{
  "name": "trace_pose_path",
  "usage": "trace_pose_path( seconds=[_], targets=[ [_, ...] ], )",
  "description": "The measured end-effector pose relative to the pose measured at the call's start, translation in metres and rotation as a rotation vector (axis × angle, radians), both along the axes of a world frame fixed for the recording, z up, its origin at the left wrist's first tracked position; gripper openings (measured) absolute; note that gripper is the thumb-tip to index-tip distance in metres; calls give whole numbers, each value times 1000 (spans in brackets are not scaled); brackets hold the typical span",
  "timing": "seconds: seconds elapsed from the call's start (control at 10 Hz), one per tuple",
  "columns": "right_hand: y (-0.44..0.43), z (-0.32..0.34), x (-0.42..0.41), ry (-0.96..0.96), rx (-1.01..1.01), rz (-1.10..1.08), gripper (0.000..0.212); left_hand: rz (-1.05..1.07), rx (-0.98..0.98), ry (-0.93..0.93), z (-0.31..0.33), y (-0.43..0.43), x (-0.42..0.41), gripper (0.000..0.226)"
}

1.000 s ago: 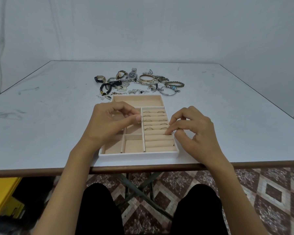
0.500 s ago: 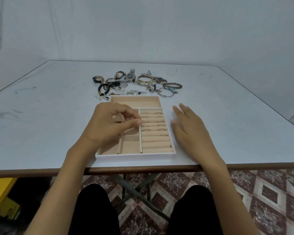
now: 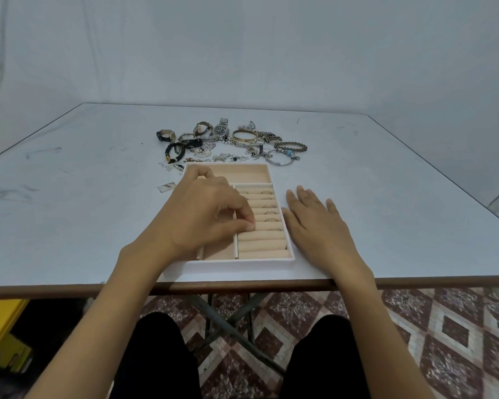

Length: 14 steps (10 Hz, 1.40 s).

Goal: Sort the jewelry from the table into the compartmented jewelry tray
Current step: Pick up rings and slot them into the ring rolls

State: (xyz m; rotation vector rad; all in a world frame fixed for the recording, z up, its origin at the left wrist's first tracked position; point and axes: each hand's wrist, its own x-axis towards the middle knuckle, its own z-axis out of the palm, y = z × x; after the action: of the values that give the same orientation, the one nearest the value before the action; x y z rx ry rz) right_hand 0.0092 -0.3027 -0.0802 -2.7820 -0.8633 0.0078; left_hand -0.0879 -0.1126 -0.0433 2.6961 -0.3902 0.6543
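left hand [image 3: 211,214] curled over the tray [image 3: 242,265], thumb + finger pinched at the ring rolls [image 3: 261,243] (cant tell if it's got anything), right hand [image 3: 314,226] flat w/ fingers straight on the counter [image 3: 386,197] just beside it, jewelry pile [image 3: 231,142] straight ahead past the far rim, so imo right's freer to reach.

Tray [image 3: 242,264] at 12 o'clock: soft, matt beige lining like velvet, smooth white rim. Past it, metal glinting: a polished steel watch [image 3: 221,130], a glossy gold bangle [image 3: 244,135]. At 11 o'clock, a dull black cord bracelet [image 3: 174,151]. The table [image 3: 386,182] is matt, pale and scuffed, with a brown wood-look edge.
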Motion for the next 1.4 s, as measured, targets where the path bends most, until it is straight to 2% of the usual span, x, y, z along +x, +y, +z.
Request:
trace_pose_path(
  seconds=[0.2, 0.4, 0.6, 1.0, 1.2, 1.3, 1.4],
  targets=[
    [0, 0, 0, 25, 18, -1, 56, 62, 59, 79, 7, -1, 0, 25],
    [-1, 1, -1, 32, 37, 5, 56, 63, 90, -12, 4, 0, -17, 26],
    [-1, 1, 0, 32, 41, 5, 55, 44, 107, 12, -4, 2, -21, 29],
    [-2, 1, 0, 33, 40, 5, 55, 56, 6, 78, -6, 2, -15, 32],
    [-1, 5, -2, 43, 45, 12, 55, -48, -112, 92, -3, 14, -13, 28],
    [0, 20, -1, 48, 5, -11, 52, -51, -198, 55, 10, 29, -6, 27],
    [2, 37, 6, -37, -29, -53, 36, 31, -292, 81, 20, 50, 6, 27]
  ],
)
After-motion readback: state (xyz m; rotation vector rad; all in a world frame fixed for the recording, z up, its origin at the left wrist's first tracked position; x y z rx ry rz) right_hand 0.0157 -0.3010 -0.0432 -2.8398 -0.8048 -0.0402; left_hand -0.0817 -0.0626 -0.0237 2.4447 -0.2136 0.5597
